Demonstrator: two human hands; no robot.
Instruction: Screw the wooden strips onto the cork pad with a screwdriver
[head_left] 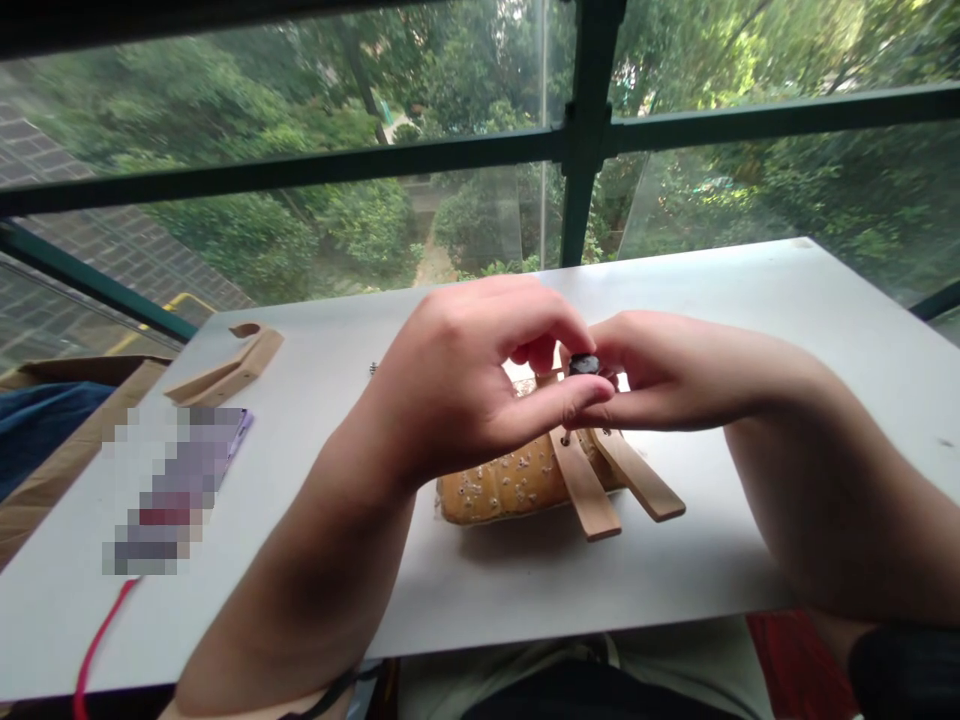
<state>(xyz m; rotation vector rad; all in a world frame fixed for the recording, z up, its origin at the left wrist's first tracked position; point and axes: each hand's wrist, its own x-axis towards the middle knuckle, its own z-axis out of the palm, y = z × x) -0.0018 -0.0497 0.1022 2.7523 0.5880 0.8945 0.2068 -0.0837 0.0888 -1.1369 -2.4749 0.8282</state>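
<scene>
Pale wooden flat strips, two, near centre-right, overlapping brown white-flecked loaf-shaped object on white table; contact unclear. Above: left hand pinching black round knob, thumb and index; right hand curled just right, exact hold hidden. Likely step: working knob at strips; calls for steady strips, small fingertip turns. Farther left: tan cardboard box, blue cloth inside.

On table: phone left of my left hand, wooden piece behind phone, bread below hand. Window beyond.
</scene>
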